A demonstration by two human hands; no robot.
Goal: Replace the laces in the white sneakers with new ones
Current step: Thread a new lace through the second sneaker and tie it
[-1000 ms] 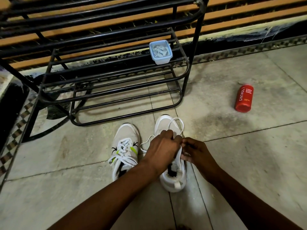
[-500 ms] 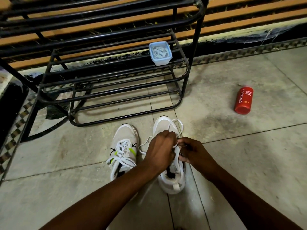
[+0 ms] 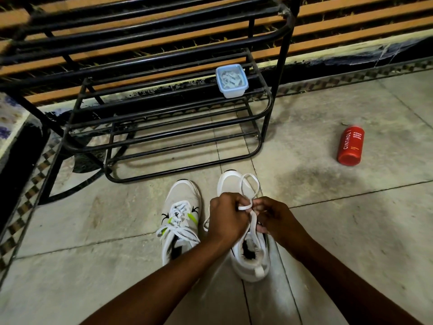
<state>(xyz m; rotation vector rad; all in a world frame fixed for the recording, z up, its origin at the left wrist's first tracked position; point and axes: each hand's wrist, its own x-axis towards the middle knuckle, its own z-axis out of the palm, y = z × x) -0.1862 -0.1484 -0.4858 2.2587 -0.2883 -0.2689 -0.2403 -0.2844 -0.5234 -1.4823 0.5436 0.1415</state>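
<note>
Two white sneakers stand side by side on the tiled floor. The left sneaker (image 3: 181, 216) is laced, with loose lace ends hanging to its left. Over the right sneaker (image 3: 250, 259) both hands work on a white lace (image 3: 251, 184), which loops forward over the toe. My left hand (image 3: 226, 216) grips the lace with curled fingers. My right hand (image 3: 274, 219) pinches the same lace just right of it, above the shoe's tongue. The eyelets under the hands are hidden.
A black metal shoe rack (image 3: 150, 109) stands just beyond the sneakers. On its middle shelf sits a clear box with a blue rim (image 3: 231, 80) holding white laces. A red can (image 3: 350, 145) lies on the floor to the right.
Both hands have lifted slightly and drawn the lace up between them; a short stretch of lace now shows between the fingers. The sneakers have stayed in place.
</note>
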